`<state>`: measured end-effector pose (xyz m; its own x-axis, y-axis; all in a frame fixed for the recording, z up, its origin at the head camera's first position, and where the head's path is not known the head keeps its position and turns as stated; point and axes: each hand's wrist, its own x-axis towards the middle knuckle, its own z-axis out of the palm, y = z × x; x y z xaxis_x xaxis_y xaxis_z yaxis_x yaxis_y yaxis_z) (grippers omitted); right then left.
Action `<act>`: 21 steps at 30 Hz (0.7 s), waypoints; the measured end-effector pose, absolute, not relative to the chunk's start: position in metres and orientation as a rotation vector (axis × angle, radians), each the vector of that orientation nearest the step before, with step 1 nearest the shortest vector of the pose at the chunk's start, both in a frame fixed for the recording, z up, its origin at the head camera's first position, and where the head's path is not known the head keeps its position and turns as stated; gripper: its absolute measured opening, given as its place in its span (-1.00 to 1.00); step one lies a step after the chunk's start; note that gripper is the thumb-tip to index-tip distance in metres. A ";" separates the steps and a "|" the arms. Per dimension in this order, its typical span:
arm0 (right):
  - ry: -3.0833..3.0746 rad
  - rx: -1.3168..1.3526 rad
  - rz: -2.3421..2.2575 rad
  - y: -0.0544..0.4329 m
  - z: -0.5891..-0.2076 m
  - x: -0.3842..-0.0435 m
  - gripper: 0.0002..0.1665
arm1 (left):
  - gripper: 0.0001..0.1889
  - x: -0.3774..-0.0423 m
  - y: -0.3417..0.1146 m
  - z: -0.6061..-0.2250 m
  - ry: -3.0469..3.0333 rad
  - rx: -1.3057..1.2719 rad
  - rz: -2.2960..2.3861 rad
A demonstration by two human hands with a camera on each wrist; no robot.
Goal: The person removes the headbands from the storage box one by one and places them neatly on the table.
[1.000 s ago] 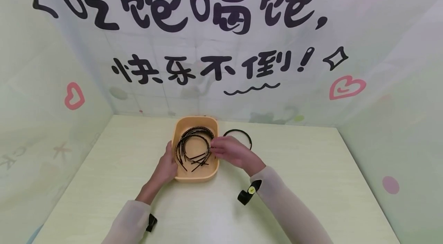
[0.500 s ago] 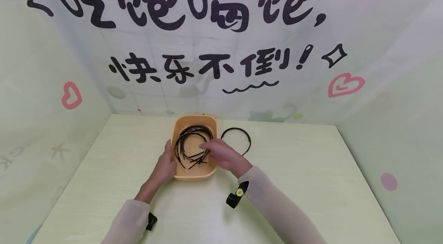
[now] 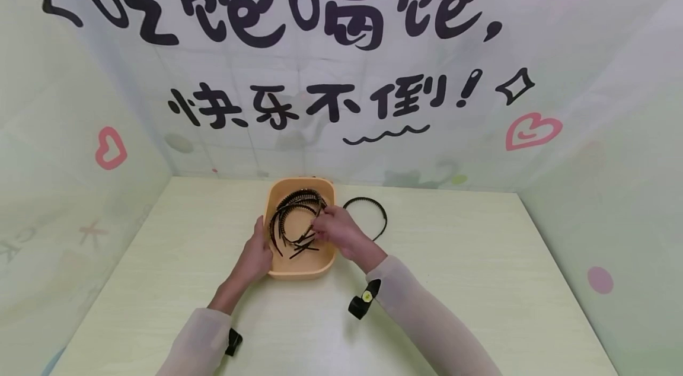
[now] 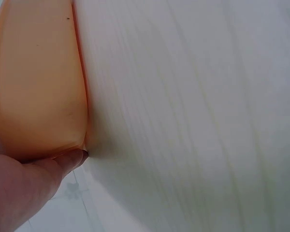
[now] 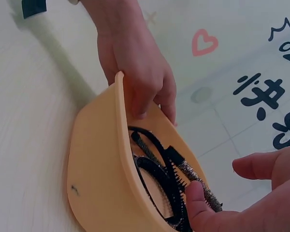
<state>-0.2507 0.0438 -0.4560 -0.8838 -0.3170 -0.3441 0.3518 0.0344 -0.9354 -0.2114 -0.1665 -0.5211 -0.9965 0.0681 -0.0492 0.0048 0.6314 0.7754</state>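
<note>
- Left hand (image 3: 255,256) clamped on the left wall of the orange bin (image 3: 301,274), thumb inside.
- Right hand (image 3: 341,230) over the bin's right rim, at the black headbands (image 3: 281,216); digits look apart in the right wrist view, can't tell if pinching one.
- Bin on table (image 3: 469,281), far rim near back wall (image 3: 256,156); table stretches on in front and to the right.
- Wall text: "吃饱喝饱, 快乐不倒!"; two pink hearts in head view.
- Count: one bin, one loose headband (image 3: 385,215) just right of it, several overlapping inside, exact number unclear.
</note>
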 end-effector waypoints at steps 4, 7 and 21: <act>1.879 0.055 -1.912 0.045 -0.460 -0.255 -0.23 | -0.25 -0.212 -0.166 -0.521 2.777 0.059 1.310; 1.896 0.094 -1.908 0.045 -0.463 -0.258 -0.20 | -0.23 -0.212 -0.165 -0.521 2.765 0.052 1.314; 2.085 0.177 -1.902 0.046 -0.467 -0.263 -0.40 | -0.23 -0.211 -0.166 -0.521 2.755 0.045 1.306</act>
